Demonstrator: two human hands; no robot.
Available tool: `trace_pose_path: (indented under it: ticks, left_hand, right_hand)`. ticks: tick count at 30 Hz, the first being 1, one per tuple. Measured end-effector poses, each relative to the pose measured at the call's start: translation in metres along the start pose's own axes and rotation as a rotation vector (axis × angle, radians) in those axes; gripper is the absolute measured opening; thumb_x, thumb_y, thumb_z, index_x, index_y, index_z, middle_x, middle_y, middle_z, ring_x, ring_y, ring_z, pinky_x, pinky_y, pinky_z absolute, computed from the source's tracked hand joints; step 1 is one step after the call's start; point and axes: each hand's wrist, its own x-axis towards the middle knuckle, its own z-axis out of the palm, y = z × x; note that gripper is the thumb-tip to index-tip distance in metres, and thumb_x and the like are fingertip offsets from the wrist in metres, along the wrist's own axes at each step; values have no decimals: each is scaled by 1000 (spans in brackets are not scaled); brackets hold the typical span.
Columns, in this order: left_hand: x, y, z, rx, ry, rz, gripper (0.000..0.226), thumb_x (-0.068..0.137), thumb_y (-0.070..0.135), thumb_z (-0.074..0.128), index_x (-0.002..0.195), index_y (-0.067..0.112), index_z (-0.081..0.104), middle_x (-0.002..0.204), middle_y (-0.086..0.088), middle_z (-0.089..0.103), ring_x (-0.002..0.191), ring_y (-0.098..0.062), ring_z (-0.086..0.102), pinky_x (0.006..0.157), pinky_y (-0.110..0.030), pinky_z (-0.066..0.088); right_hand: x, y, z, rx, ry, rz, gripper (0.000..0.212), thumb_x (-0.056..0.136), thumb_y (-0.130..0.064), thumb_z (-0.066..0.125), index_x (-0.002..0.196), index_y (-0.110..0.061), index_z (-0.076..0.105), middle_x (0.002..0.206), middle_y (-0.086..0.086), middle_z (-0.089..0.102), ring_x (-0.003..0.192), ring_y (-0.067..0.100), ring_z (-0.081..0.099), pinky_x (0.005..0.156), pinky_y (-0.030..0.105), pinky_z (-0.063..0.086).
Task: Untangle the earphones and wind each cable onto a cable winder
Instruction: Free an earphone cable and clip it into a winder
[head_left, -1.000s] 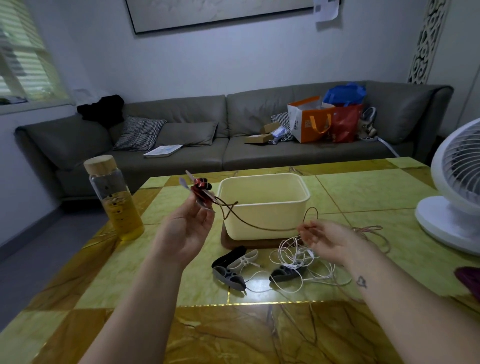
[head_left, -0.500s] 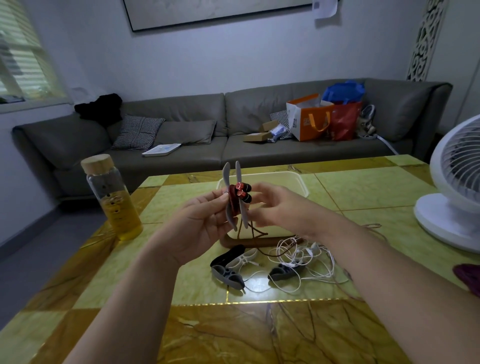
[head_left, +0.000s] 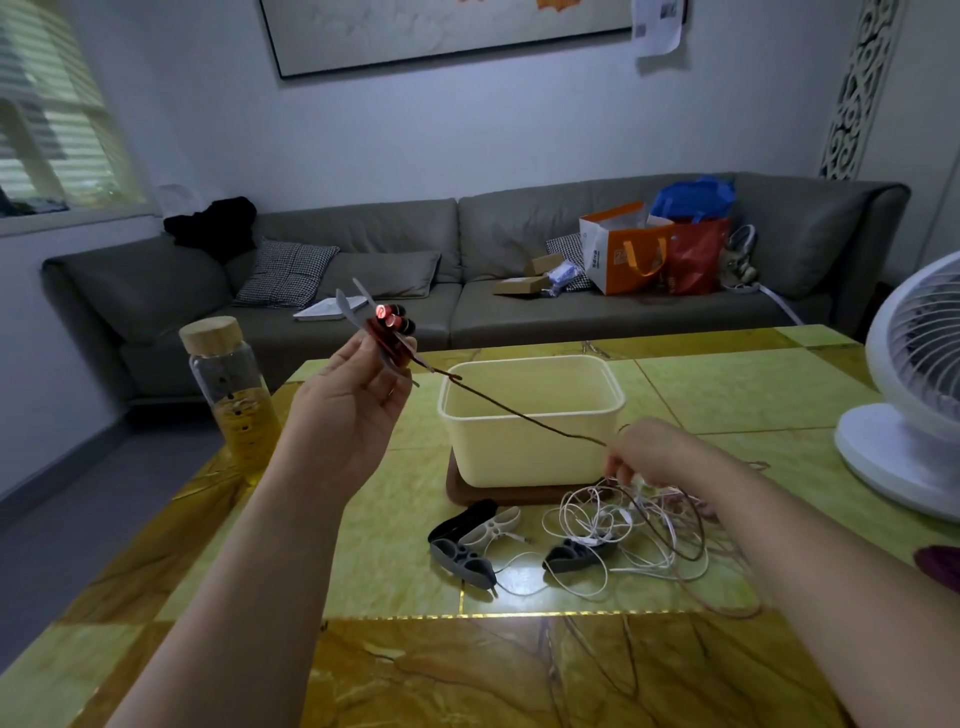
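Right hand (head_left: 649, 449) drops back to centre right, grip pinching the dark red cable (head_left: 519, 409) taut; left hand (head_left: 343, 415) pinches the cable winder (head_left: 347, 310), so another wrap looks ready.

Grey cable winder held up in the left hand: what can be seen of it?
The grey cable winder is thin, flat and rubbery-looking, with two tapering blades, tilted up-left. The left hand pinches its lower part. Two red earbuds sit on it above some wound turns; the dark red cable runs taut from it to the right hand.
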Motion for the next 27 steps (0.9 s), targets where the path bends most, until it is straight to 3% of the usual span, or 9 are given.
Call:
trace_pose_path:
  ticks: [3,5,7,11,14,18,21,23,27]
  left_hand:
    - [0,-4,6,22,-5,1,39,97,12,45,134,3,50,91,-5,72,82,-11,66,69,-18,54]
    - [-1,-8,11,39,-3,-17,42,96,12,46,137,2,47,94,-6,71,85,-13,65,69,-19,55]
    - [-2,-13,15,61,-10,-25,46,93,13,48,138,1,46,97,-7,69,87,-13,65,69,-20,55]
    - [-5,-18,22,96,-40,-6,61,79,18,56,137,0,45,99,-9,66,86,-14,61,75,-23,53]
    - [-5,-16,23,94,-13,19,46,85,15,54,130,4,49,97,-7,67,86,-13,61,74,-21,52]
    - [-6,-14,24,108,80,90,29,98,8,45,127,6,50,94,-4,68,89,-13,62,84,-25,49]
    - [-8,-14,27,132,120,137,28,99,8,44,127,7,50,97,-3,68,86,-10,64,88,-27,48]
    - [-8,-15,27,119,128,149,28,99,8,45,126,8,50,96,-3,68,84,-8,66,87,-27,49]
    - [-10,-15,30,59,72,134,34,98,7,44,132,5,48,98,-4,69,91,-13,65,90,-28,49]
  right_hand:
    - [2,0,10,-174,127,-46,29,95,-16,43,118,-16,61,121,8,60,112,25,57,84,30,48]
    - [-9,-16,11,62,214,-190,43,94,-18,51,136,-24,50,136,2,52,121,20,51,93,28,45]
    - [-25,-42,11,363,103,-390,51,91,-16,60,139,-24,45,134,-5,54,122,12,50,91,19,41]
    - [-52,-83,15,896,-182,-556,41,89,-7,61,128,-14,50,105,2,69,107,14,63,100,28,42]
    - [-53,-89,16,1136,-166,-457,34,90,-6,61,122,-11,51,76,2,60,65,12,58,73,28,50]
    - [-47,-79,12,572,395,-504,9,93,-28,60,101,-23,57,72,-7,55,61,4,49,57,15,39]
    - [-51,-75,4,395,494,-639,5,94,-29,58,91,-26,59,72,-11,55,66,1,51,57,10,37]
    - [-52,-72,-5,384,283,-651,14,96,-27,54,86,-24,62,71,-11,56,62,0,50,58,13,37]
    - [-58,-64,-19,887,-373,-581,33,99,-16,36,72,-11,54,65,-2,52,57,11,42,62,24,39]
